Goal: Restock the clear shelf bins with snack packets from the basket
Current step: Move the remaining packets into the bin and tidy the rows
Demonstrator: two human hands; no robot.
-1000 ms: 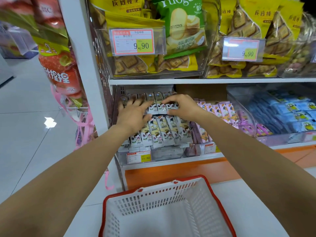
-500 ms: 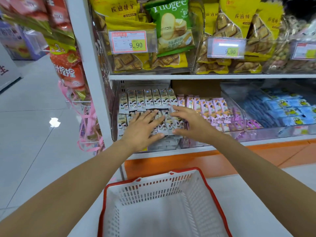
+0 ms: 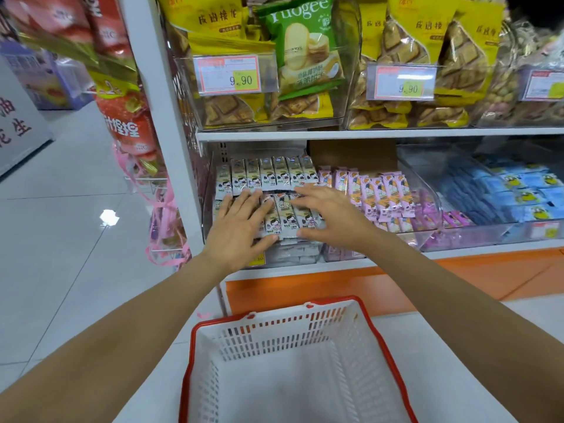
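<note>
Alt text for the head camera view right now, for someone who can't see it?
Left hand and right hand lie flat, fingers spread, on rows of white snack packets in a clear shelf bin. A white basket with a red rim stands below, nothing visible inside.

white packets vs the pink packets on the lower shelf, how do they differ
The white packets sit furthest left; the pink packets sit to their right. The left hand and right hand spread open fingers over the white packets, not the pink packets. Both are slim packets lined up in rows.
</note>
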